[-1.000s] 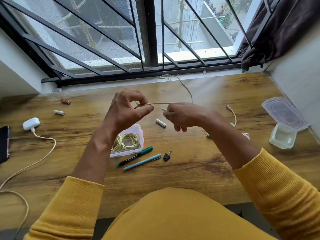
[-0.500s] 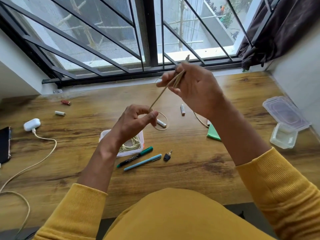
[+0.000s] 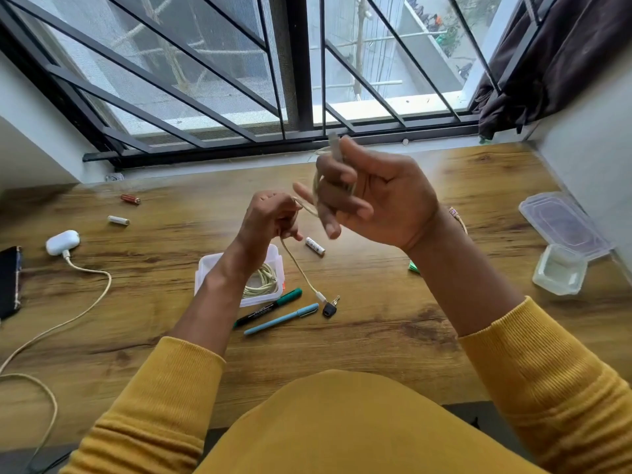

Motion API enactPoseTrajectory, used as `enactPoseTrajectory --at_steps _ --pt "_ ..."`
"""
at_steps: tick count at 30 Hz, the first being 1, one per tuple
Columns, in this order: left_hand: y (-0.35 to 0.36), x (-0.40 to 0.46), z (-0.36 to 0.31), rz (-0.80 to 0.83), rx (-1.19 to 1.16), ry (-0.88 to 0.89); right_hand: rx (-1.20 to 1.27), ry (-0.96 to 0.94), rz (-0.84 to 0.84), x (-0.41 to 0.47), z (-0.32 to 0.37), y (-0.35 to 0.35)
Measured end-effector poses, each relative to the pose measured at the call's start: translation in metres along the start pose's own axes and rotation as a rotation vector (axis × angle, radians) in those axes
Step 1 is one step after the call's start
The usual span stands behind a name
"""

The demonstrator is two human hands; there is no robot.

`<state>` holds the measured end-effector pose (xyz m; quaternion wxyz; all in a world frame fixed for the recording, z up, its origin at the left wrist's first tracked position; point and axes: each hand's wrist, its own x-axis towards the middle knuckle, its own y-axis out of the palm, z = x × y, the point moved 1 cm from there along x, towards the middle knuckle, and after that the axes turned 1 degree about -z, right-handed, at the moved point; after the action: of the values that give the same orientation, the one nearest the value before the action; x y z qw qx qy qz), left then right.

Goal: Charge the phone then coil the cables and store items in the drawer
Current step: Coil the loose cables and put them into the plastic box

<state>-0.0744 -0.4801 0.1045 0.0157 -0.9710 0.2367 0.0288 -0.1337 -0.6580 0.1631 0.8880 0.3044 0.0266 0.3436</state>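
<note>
Beige cable [image 3: 297, 265] held in the air above mid-table, strung between both hands; its free end with a white plug [image 3: 320, 297] hangs down to the table just beside a small key [image 3: 330, 308]. Right hand [image 3: 372, 196] is raised, fingers curled round a few loops of the cable, one connector end sticking up past the fingertips. Left hand [image 3: 272, 217] sits lower, fist closed on the running length and feeding it.

Step in hand looks like coiling. To do it well: keep loops even in size, lay each turn flat beside the last on the right hand, let the left hand slide rather than yank so the tail does not drag the key or the pens [image 3: 273, 311]. Watch for twist building up; roll the cable slightly per turn.

Open white box [image 3: 275, 260] under the left forearm already holds another coiled cable, likely where this one goes. Phone [image 3: 9, 282] at the far left edge, charger [image 3: 62, 241] near it. Batteries [image 3: 314, 246] scattered on the wooden table [image 3: 376, 343]; clear containers [image 3: 561, 268] at right.
</note>
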Motion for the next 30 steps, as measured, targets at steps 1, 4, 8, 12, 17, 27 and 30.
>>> enactPoseTrajectory --at_steps 1,4,8,12,17,27,30 --pt "0.000 0.001 -0.003 -0.005 0.011 -0.008 -0.042 0.030 0.038 0.001 -0.001 0.005" --pt "-0.005 0.005 -0.011 0.032 0.116 0.000 -0.339 0.147 0.090 -0.002 0.000 0.014" --pt "-0.017 0.005 -0.022 0.004 0.142 0.023 -0.823 0.312 0.020 -0.006 0.001 0.015" --pt "-0.028 0.004 -0.030 0.077 0.161 0.085 -1.022 0.516 -0.083 0.000 -0.012 0.029" --pt "-0.025 0.000 -0.037 0.105 0.175 0.147 -1.668 0.603 -0.344 0.012 -0.031 0.025" --pt "-0.001 -0.019 -0.026 0.142 0.194 0.149 -0.901 0.152 -0.562 0.013 -0.032 -0.008" --pt "0.001 -0.021 -0.025 0.148 0.187 0.139 -0.533 -0.049 -0.580 0.012 -0.020 -0.002"
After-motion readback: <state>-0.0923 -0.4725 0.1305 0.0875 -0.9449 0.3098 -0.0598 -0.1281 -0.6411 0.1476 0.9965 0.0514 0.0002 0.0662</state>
